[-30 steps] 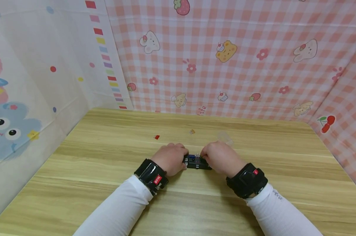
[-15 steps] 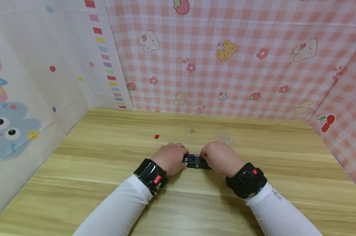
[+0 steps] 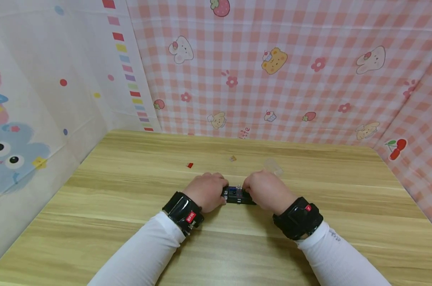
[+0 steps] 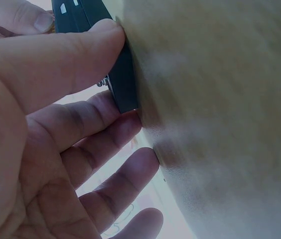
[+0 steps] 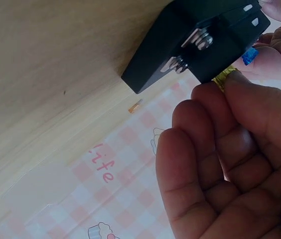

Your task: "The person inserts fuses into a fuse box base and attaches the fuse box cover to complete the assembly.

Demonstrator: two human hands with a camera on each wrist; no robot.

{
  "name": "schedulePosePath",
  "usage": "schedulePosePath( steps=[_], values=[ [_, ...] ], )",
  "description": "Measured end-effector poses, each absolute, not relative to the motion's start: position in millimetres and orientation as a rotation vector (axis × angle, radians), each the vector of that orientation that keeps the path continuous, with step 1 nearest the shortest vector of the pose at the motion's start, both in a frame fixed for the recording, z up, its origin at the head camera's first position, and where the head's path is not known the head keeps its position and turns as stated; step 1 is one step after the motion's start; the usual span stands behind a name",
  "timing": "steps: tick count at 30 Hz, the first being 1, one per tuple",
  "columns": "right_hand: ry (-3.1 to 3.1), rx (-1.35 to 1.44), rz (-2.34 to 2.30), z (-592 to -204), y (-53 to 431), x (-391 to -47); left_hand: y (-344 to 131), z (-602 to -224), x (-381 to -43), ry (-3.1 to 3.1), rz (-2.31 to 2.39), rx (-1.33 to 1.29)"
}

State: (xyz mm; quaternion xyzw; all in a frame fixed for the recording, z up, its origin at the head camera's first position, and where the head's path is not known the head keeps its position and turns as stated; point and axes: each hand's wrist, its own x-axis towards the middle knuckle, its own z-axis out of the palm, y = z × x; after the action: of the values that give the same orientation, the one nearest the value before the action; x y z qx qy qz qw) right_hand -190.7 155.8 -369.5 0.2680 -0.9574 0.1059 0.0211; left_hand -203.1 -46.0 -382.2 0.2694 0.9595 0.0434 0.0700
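Observation:
A black fuse block with metal terminal studs lies on the table between both hands. My left hand grips its left end, thumb on the near side and fingers on the far side; the left wrist view shows the block pinched there. Over the right part is my right hand. In the right wrist view its thumb and index finger pinch a yellow blade fuse at the top of the block; the fuse is mostly covered. Beside it a blue fuse sticks up from the block.
Behind the hands, a red blade fuse and a tan-orange one lie on the wooden table. A clear plastic cover rests just beyond the right hand. Patterned cloth walls the table's back and sides.
The view tilts very slightly. Both hands keep their places on the fuse block, and the loose fuses and clear cover stay put.

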Motion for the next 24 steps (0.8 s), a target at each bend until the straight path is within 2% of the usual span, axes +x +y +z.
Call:
schedulePosePath(
  steps=[24],
  values=[
    [-3.116,0.8,0.426,-362.4,170.4,-194.7,-46.1,-382.3,-203.8,2.863,0.134,0.774]
  ],
)
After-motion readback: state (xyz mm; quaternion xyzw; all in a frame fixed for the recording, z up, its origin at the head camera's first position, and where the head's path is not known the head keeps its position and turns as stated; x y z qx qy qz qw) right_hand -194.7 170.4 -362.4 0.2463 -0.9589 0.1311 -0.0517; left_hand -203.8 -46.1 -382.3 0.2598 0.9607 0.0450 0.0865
